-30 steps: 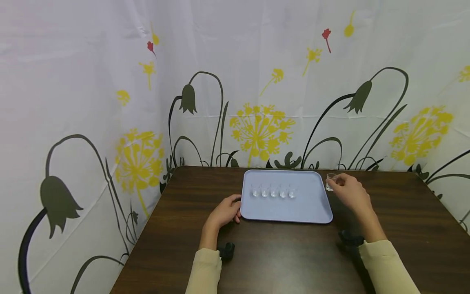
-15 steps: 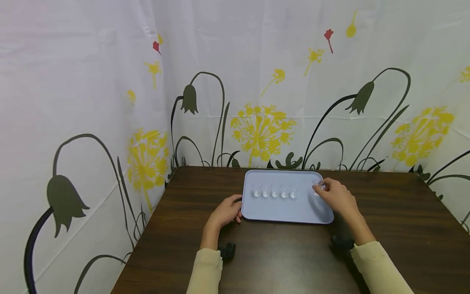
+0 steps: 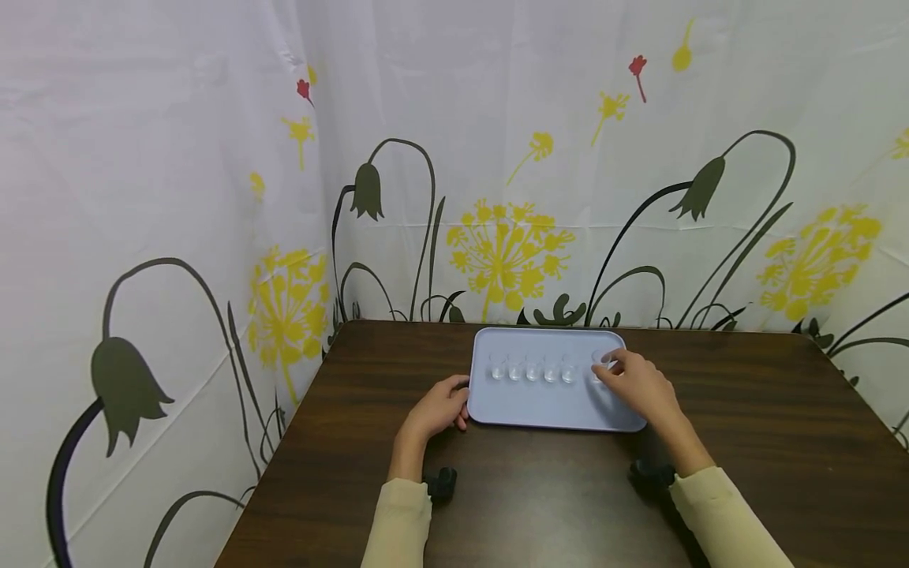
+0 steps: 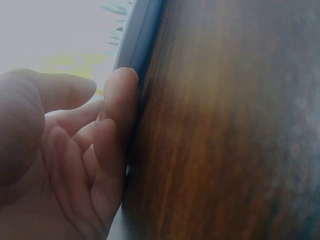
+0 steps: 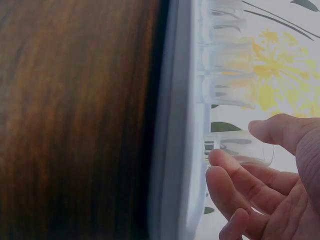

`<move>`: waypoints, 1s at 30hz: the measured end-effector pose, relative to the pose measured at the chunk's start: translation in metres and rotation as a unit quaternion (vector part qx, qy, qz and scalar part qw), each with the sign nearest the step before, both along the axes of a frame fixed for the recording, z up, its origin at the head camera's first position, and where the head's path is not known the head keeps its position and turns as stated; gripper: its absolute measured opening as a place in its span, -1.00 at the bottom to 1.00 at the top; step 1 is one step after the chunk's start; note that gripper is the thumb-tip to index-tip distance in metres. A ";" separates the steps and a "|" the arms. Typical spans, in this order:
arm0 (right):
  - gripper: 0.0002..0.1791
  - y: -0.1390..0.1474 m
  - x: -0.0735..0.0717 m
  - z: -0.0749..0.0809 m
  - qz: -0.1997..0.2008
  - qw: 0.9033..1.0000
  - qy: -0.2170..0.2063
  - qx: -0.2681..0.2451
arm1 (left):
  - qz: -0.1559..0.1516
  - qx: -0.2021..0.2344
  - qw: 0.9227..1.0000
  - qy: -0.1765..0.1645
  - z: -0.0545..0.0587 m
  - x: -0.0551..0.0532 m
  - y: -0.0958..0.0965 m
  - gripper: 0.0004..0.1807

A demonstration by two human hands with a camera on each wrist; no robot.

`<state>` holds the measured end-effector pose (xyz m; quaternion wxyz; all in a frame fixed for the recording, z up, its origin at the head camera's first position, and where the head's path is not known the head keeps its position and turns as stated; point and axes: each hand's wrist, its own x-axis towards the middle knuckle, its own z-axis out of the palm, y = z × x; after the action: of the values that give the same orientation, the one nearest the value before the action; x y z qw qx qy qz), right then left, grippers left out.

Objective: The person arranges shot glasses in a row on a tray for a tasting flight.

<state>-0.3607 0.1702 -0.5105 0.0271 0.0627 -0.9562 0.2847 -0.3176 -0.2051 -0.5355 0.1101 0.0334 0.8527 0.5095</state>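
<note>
A pale blue-grey tray (image 3: 548,406) lies on the table with several small clear shot glasses (image 3: 533,371) standing upright in a row on it. At the right end of that row, a little apart, my right hand (image 3: 642,385) holds another shot glass (image 5: 242,147) between thumb and fingers. In the right wrist view this glass has its base at or near the tray surface; whether it touches cannot be told. My left hand (image 3: 435,406) rests at the tray's left edge, its loosely bent fingers (image 4: 120,100) against the side and the thumb apart from them.
The dark wooden table (image 3: 540,497) extends around the tray. Behind and to the left hangs a white curtain (image 3: 454,102) printed with flowers. Black wrist cameras (image 3: 442,483) sit under both forearms.
My right hand has brought its shot glass leftward from beyond the tray's right edge to near the row on the tray. My left hand stays at the tray's left edge.
</note>
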 end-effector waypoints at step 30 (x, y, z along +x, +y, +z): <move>-0.45 -0.007 -0.003 -0.012 0.008 1.000 -0.020 -0.009 | -0.004 0.009 1.000 0.020 -0.005 -0.001 0.000 -0.47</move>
<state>-0.3641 0.1628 -0.5226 0.0061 0.0640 -0.9533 0.2950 -0.3186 -0.2049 -0.5402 0.0952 0.0479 0.8500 0.5159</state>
